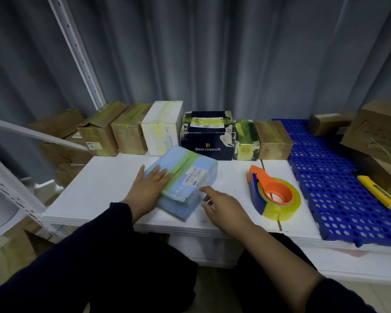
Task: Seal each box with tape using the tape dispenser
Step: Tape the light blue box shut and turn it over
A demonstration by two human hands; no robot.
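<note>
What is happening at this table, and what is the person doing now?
A person handles a light blue cardboard box with a yellow-green tape stripe on the white table. The left hand lies flat on its top. The right hand is open at its near corner. The orange and blue tape dispenser stands untouched to the right. A row of taped boxes stands behind.

Stockroom packing corner: taped cartons (131, 129) in a row, slotted shelving uprights (77, 53), curtain backdrop (235, 53).

Light-blue box (185, 175), green-taped.
</note>
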